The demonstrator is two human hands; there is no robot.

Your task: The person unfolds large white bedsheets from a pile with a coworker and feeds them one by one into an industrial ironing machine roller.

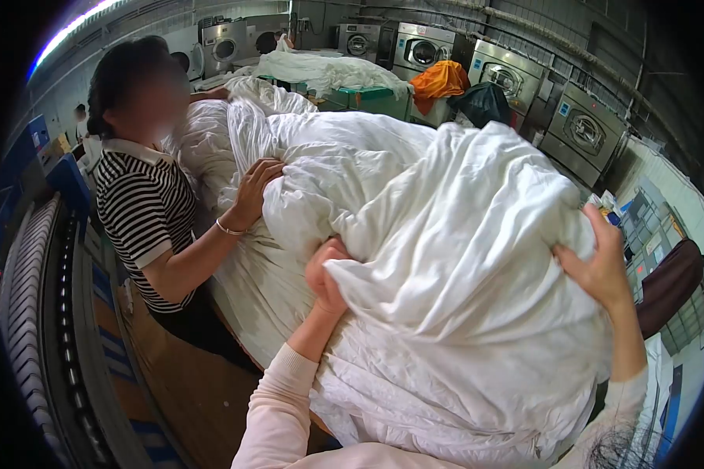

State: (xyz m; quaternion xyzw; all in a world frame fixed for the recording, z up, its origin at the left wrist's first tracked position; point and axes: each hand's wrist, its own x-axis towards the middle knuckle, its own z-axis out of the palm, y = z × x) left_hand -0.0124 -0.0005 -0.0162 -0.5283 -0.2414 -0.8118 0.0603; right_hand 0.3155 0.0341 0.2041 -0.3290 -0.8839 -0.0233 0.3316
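A large white sheet (461, 227) lies bunched and raised in folds over a big heap of white linen (446, 383) in front of me. My left hand (327, 277) is closed around a gathered edge of this sheet, with part of the fingers hidden by the cloth. At the sheet's right side my right hand (601, 262) grips its border, the thumb and a finger showing at the fabric. Which kind of bed linen it is cannot be told for certain.
On the left a person in a striped shirt (145, 203) rests a hand (262, 191) on the same heap. A roller machine (35, 313) runs along the far left. Washing machines (583, 129) line the back wall. An orange cloth (440, 80) and green bins (368, 102) stand behind.
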